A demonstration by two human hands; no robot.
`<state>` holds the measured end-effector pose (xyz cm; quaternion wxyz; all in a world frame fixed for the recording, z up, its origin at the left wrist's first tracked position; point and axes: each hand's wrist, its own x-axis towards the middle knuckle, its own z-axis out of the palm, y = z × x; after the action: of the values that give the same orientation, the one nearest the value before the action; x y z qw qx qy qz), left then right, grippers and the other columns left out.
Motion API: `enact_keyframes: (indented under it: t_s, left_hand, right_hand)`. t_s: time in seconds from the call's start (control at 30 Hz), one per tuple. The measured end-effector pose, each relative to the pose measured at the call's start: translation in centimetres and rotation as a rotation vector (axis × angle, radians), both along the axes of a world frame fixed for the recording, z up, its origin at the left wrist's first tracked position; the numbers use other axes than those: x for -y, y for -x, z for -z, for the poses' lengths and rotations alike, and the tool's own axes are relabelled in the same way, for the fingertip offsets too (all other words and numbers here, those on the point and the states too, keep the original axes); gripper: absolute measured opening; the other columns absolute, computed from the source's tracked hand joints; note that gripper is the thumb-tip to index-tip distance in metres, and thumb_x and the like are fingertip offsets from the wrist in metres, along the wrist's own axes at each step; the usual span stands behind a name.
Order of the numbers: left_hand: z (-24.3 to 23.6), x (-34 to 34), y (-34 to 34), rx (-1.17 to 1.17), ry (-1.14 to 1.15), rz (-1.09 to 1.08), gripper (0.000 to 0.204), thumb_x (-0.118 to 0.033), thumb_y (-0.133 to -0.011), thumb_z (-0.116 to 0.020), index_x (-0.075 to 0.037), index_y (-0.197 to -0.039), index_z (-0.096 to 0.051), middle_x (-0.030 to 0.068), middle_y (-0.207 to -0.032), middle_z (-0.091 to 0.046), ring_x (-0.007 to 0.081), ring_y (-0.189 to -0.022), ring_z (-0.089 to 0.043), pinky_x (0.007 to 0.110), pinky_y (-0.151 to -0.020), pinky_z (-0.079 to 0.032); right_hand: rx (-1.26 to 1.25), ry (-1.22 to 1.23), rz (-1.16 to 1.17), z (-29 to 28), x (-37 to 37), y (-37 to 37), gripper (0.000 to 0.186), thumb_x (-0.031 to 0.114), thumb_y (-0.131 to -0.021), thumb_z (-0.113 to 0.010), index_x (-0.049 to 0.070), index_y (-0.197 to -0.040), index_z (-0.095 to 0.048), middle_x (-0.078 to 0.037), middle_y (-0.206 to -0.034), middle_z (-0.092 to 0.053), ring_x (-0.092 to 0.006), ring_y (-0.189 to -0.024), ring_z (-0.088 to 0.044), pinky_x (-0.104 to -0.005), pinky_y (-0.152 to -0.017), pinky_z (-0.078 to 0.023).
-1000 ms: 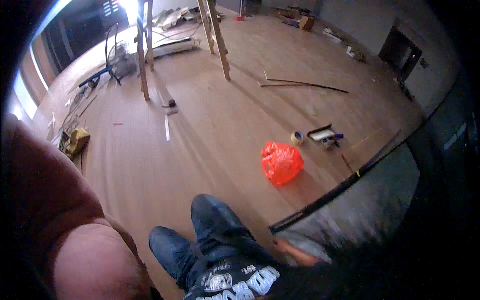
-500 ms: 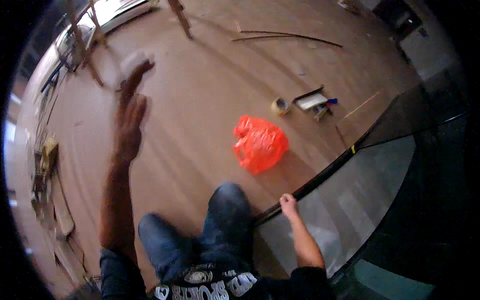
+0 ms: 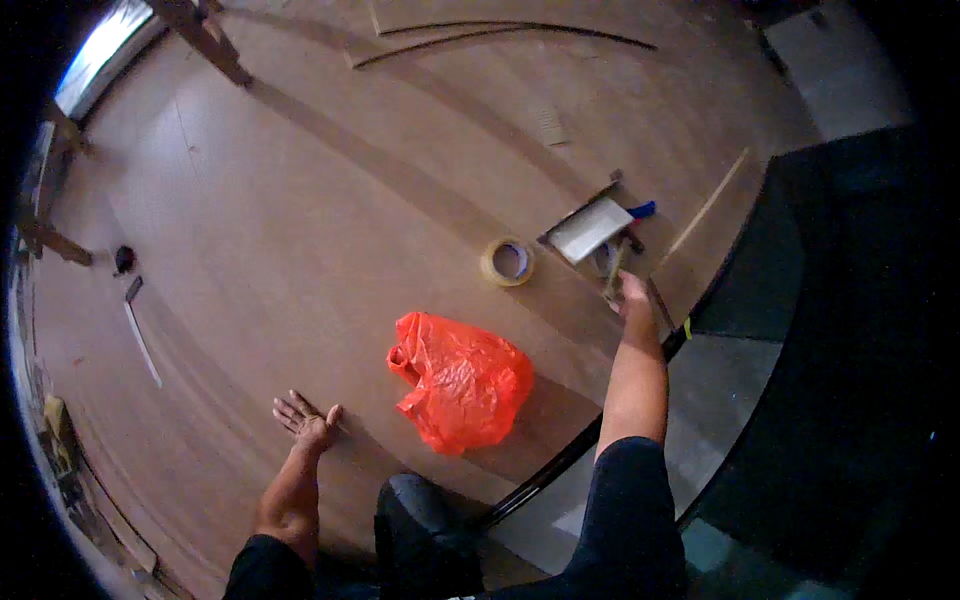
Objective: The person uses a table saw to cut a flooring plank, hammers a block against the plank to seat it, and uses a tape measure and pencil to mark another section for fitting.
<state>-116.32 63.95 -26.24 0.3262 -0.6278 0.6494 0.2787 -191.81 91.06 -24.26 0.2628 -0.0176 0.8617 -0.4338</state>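
My left hand rests palm down on the brown surface, its fingers spread and nothing gripped. To its right lies a crumpled red plastic bag. Stretched forward, my right hand has its fingers closed at a small yellowish thing, whose kind is not clear. Just beyond it sit a white rectangular piece with a dark long edge and a small blue thing. A roll of clear tape lies left of these, beyond the bag.
A dark edge strip runs along the right side, with a grey panel past it. Thin strips lie far off, and a light stick lies right. Wooden legs, a square-like tool and a small black object are left.
My left hand has come down from the air onto the surface. My right hand has left the dark edge and reached forward to the small items. The view has shifted.
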Motion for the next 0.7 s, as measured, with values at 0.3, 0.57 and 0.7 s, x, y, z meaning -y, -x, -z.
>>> enact_keyframes:
  t_s: [0.3, 0.57, 0.7]
  left_hand:
    - [-0.8, -0.1, -5.9, 0.000, 0.022, -0.061, 0.126, -0.080, -0.083, -0.055, -0.003, -0.159, 0.010, 0.0323, -0.160, 0.022, 0.0514, -0.148, 0.021, 0.063, -0.116, 0.011]
    - [0.9, 0.3, -4.1, -0.060, 0.088, -0.077, 0.126, -0.082, -0.081, -0.054, -0.002, -0.159, 0.005, 0.0362, -0.159, 0.018, 0.0532, -0.147, 0.020, 0.064, -0.116, 0.010]
    - [-0.2, 0.5, -4.1, -0.025, 0.047, -0.087, 0.125, -0.082, -0.082, -0.053, -0.003, -0.160, 0.005, 0.0346, -0.160, 0.018, 0.0523, -0.148, 0.019, 0.063, -0.117, 0.009]
  right_hand:
    - [0.079, -0.032, 0.571, 2.7, 17.7, -14.1, 0.065, 0.058, -0.084, -0.076, 0.006, -0.120, -0.059, -0.011, -0.112, -0.059, -0.0247, -0.094, -0.057, -0.0401, -0.077, -0.050]
    - [0.095, 0.317, 0.809, -1.8, 25.8, -15.4, 0.079, 0.048, -0.086, -0.078, 0.002, -0.143, -0.046, -0.014, -0.139, -0.055, -0.0299, -0.118, -0.058, -0.0488, -0.097, -0.050]
    - [0.163, 0.483, 0.657, -1.0, 26.8, -15.5, 0.073, 0.043, -0.084, -0.082, -0.003, -0.133, -0.055, -0.012, -0.129, -0.062, -0.0299, -0.109, -0.062, -0.0436, -0.090, -0.053]
